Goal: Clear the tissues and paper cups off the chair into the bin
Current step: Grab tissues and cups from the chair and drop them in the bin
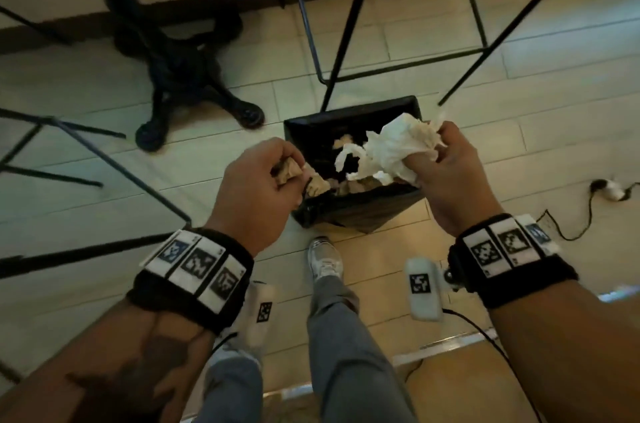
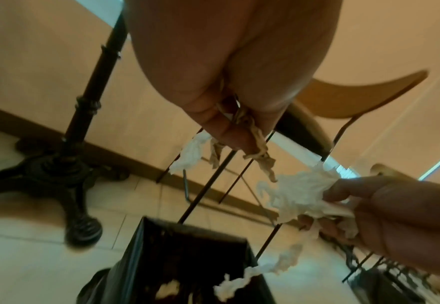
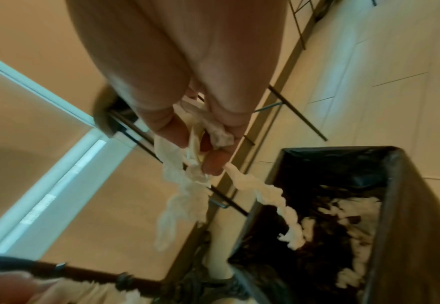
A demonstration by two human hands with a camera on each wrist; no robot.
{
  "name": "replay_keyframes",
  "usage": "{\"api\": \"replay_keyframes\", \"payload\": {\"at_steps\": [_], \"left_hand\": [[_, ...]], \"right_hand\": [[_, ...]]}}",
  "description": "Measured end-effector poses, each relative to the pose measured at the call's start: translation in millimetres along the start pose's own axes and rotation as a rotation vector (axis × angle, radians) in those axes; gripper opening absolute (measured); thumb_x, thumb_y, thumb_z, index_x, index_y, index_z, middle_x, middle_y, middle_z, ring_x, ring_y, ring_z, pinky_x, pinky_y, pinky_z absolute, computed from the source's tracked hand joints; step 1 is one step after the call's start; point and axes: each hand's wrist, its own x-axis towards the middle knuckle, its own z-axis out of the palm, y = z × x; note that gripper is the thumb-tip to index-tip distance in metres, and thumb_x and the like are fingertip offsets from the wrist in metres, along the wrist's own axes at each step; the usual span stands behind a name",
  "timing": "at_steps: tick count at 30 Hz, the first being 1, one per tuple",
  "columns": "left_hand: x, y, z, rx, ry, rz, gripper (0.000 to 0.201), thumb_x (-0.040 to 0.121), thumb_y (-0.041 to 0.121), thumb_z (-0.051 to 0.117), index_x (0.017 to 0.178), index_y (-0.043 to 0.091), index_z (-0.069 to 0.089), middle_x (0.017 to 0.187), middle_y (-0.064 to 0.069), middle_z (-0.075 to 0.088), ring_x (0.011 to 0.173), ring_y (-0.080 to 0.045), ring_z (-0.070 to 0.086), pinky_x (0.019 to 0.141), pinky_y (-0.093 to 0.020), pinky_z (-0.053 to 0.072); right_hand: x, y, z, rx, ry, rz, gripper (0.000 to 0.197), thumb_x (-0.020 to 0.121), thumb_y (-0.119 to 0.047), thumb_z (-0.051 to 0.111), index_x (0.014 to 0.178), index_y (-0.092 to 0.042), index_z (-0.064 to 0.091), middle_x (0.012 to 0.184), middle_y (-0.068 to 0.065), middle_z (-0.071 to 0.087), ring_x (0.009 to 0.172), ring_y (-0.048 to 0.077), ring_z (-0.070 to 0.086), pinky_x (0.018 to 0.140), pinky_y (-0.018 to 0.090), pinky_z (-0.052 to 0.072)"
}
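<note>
Standing over the black-lined bin [image 1: 356, 211] on the floor, the person's right hand [image 1: 453, 180] clutches white tissues [image 1: 398, 149] above its opening, while the left hand [image 1: 256, 187] clenches a brownish crumpled tissue [image 1: 291, 169] at its near rim. More tissues lie inside.

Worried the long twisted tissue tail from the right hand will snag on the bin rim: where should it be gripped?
Pinch the twisted tail near its top, just below the right hand, coming from the left: that part hangs free above the bin, while its lower end droops inside.
</note>
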Motion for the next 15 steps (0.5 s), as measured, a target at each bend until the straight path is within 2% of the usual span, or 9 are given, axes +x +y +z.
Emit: {"api": "replay_keyframes", "payload": {"at_steps": [2, 4, 6, 8, 10, 13, 15], "left_hand": [[24.3, -21.3, 31.4, 0.013, -0.053, -0.068, 0.019, 0.087, 0.017, 0.075, 0.091, 0.032, 0.064, 0.085, 0.008, 0.069, 0.082, -0.015, 0.07, 0.075, -0.044, 0.061], [46.1, -39.8, 58.6, 0.023, -0.081, -0.114, 0.021, 0.087, 0.018, 0.076, 0.089, 0.034, 0.063, 0.084, 0.008, 0.07, 0.081, -0.012, 0.07, 0.074, -0.04, 0.062], [66.2, -54.7, 83.2, 0.045, -0.098, -0.148, 0.023, 0.088, 0.019, 0.075, 0.086, 0.037, 0.062, 0.081, 0.008, 0.069, 0.074, -0.006, 0.069, 0.066, -0.027, 0.059], [83.3, -66.6, 105.0, 0.043, -0.12, -0.183, 0.021, 0.09, 0.019, 0.074, 0.085, 0.036, 0.062, 0.08, 0.009, 0.069, 0.069, -0.005, 0.068, 0.058, -0.017, 0.053], [97.5, -77.0, 123.0, 0.03, -0.133, -0.202, 0.017, 0.09, 0.021, 0.074, 0.087, 0.035, 0.063, 0.081, 0.009, 0.069, 0.07, -0.005, 0.069, 0.059, -0.019, 0.055], [114.8, -92.1, 143.5, 0.062, -0.155, -0.209, 0.014, 0.09, 0.028, 0.074, 0.092, 0.036, 0.063, 0.085, 0.012, 0.068, 0.078, -0.005, 0.067, 0.068, -0.028, 0.059], [122.9, -104.8, 154.9, 0.082, -0.211, -0.24, 0.025, 0.088, 0.035, 0.076, 0.109, 0.037, 0.064, 0.1, 0.015, 0.068, 0.09, -0.005, 0.067, 0.08, -0.031, 0.06]], "right_hand": [[32.2, 35.3, -7.5, -0.011, 0.013, 0.055, 0.034, 0.087, -0.002, 0.069, 0.118, -0.01, 0.06, 0.103, 0.012, 0.074, 0.093, 0.029, 0.073, 0.075, 0.039, 0.06], [61.4, 67.1, -8.7, -0.022, 0.018, 0.106, 0.034, 0.085, -0.003, 0.069, 0.118, -0.01, 0.06, 0.105, 0.014, 0.074, 0.094, 0.031, 0.074, 0.078, 0.045, 0.062], [88.1, 97.4, -6.5, -0.03, 0.003, 0.165, 0.037, 0.082, -0.008, 0.069, 0.117, -0.016, 0.062, 0.107, 0.011, 0.075, 0.096, 0.03, 0.074, 0.082, 0.054, 0.061], [110.9, 125.9, -2.8, -0.047, -0.017, 0.227, 0.035, 0.08, -0.009, 0.069, 0.113, -0.021, 0.063, 0.109, 0.01, 0.073, 0.098, 0.029, 0.073, 0.081, 0.056, 0.061], [128.0, 148.5, 3.1, -0.056, -0.03, 0.289, 0.032, 0.082, -0.004, 0.067, 0.107, -0.023, 0.061, 0.109, 0.011, 0.072, 0.097, 0.03, 0.073, 0.078, 0.055, 0.062], [147.3, 174.1, 12.7, -0.059, -0.036, 0.379, 0.03, 0.087, 0.0, 0.064, 0.111, -0.017, 0.059, 0.111, 0.014, 0.069, 0.098, 0.032, 0.072, 0.077, 0.053, 0.062], [156.9, 187.2, 17.4, -0.031, -0.026, 0.433, 0.031, 0.088, 0.001, 0.063, 0.115, -0.012, 0.058, 0.113, 0.016, 0.069, 0.099, 0.035, 0.071, 0.076, 0.051, 0.063]]}}
